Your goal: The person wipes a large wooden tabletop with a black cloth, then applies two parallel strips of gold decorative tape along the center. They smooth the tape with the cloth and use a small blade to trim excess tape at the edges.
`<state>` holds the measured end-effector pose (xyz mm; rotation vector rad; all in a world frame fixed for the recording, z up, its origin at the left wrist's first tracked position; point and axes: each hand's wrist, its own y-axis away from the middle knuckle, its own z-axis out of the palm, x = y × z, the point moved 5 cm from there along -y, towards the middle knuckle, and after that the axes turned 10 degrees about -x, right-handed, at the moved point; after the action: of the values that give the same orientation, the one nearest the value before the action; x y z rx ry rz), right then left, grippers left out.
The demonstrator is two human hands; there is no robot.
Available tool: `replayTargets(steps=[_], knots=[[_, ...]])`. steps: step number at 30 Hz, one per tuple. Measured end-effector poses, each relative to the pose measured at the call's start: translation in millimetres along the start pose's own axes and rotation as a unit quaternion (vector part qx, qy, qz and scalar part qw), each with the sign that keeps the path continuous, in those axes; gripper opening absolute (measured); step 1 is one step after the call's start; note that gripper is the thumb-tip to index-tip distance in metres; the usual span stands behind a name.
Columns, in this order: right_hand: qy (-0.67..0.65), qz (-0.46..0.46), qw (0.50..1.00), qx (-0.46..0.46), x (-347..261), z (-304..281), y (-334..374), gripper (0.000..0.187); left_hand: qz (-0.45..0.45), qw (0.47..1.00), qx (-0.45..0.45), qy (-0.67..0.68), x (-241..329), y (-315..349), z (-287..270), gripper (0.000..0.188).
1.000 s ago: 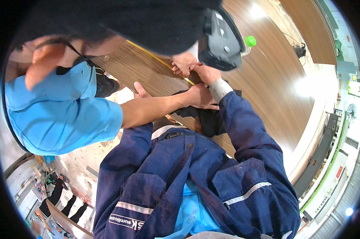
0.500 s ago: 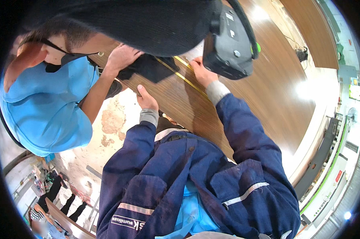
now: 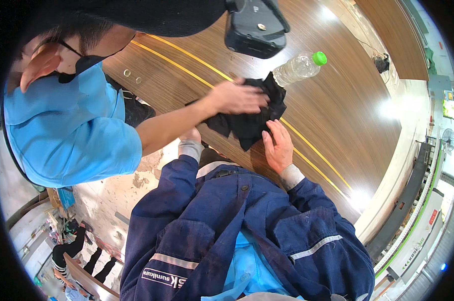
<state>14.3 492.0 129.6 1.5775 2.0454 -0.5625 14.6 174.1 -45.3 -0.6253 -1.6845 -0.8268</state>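
My right hand (image 3: 279,147) lies at the near right edge of a crumpled black cloth (image 3: 244,133), its fingers stretched out and holding nothing. A co-worker's hand (image 3: 237,98) rests on top of that cloth, blurred by motion. Behind the co-worker's forearm, at the near edge of the brown wood-grain board (image 3: 337,125), is my left hand (image 3: 192,135); its fingers are hidden. Two yellow stripes (image 3: 315,145) run lengthwise along the board and pass under the cloth. Just beyond the cloth a clear plastic bottle (image 3: 293,70) with a green cap lies tilted toward the right.
A co-worker in a light blue shirt (image 3: 61,130) and black cap leans in from the left, with a black box-shaped device (image 3: 254,37) at the cap's front. Two small round pieces (image 3: 132,76) lie on the board's left. A second brown board (image 3: 395,35) is at the far right.
The co-worker's hand and the black cloth have moved right along the stripes. My right hand has drawn back toward me. The bottle, mostly covered before, now shows.
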Motion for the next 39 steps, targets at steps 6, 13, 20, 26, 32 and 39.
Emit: replayTargets(steps=[6, 13, 20, 26, 32, 39], knots=[[0.032, -0.01, 0.999, 0.013, 5.6, 9.5, 16.9, 0.038, -0.066, 0.979, 0.024, 0.192, 33.0, 3.2, 3.6, 0.089], [0.005, -0.042, 0.999, 0.024, -14.0, 3.5, -29.4, 0.037, -0.066, 0.975, 0.023, 0.21, 5.9, -2.2, 5.6, 0.085], [0.028, -0.099, 0.995, 0.016, -22.6, 34.2, -130.5, 0.028, -0.062, 0.988, 0.014, 0.138, 10.5, -2.9, 1.7, 0.078], [0.074, 0.037, 0.99, -0.116, -22.3, 53.0, -174.0, 0.021, -0.065, 0.978, 0.021, 0.196, 31.4, 7.8, 4.5, 0.081], [0.053, 0.098, 0.974, -0.195, -26.4, 56.3, -203.2, 0.027, -0.049, 0.979, 0.028, 0.198, 26.1, 1.5, 5.7, 0.083], [0.075, -0.017, 0.992, -0.097, -29.1, 66.5, -188.3, 0.021, -0.077, 0.976, 0.028, 0.202, 26.8, 5.0, 5.7, 0.083]])
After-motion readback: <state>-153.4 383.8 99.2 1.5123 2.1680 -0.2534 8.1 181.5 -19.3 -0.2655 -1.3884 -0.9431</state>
